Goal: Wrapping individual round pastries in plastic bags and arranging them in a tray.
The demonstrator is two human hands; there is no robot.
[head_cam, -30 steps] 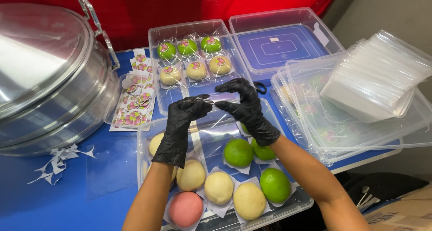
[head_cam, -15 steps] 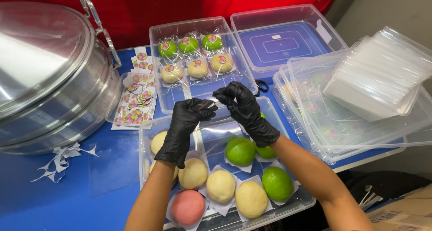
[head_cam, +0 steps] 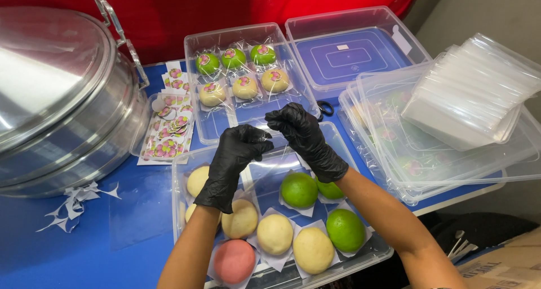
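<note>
Both of my hands wear black gloves. My left hand (head_cam: pixel 236 154) and my right hand (head_cam: pixel 304 134) pinch the top of a small clear plastic bag (head_cam: pixel 274 164) between them; whether the bag holds anything I cannot tell. They hover over a clear container (head_cam: pixel 369 258) of unwrapped round buns on paper squares: green buns (head_cam: pixel 298 189), cream buns (head_cam: pixel 274 233) and one pink bun (head_cam: pixel 234 261). Just beyond the hands stands a second clear container (head_cam: pixel 217 128) with green and cream buns (head_cam: pixel 245 87) wrapped in clear bags with round stickers.
A big steel pot with a lid (head_cam: pixel 56 97) fills the left. Sticker sheets (head_cam: pixel 169 128) lie beside it, paper scraps (head_cam: pixel 73 201) in front. Black scissors (head_cam: pixel 325 107), an upturned clear container (head_cam: pixel 349 55), stacked clear containers (head_cam: pixel 451 170) and a pile of clear bags (head_cam: pixel 468 97) sit at right.
Both hands stay together on the clear bag above the near container. The fingers have shifted a little at the bag's top edge.
</note>
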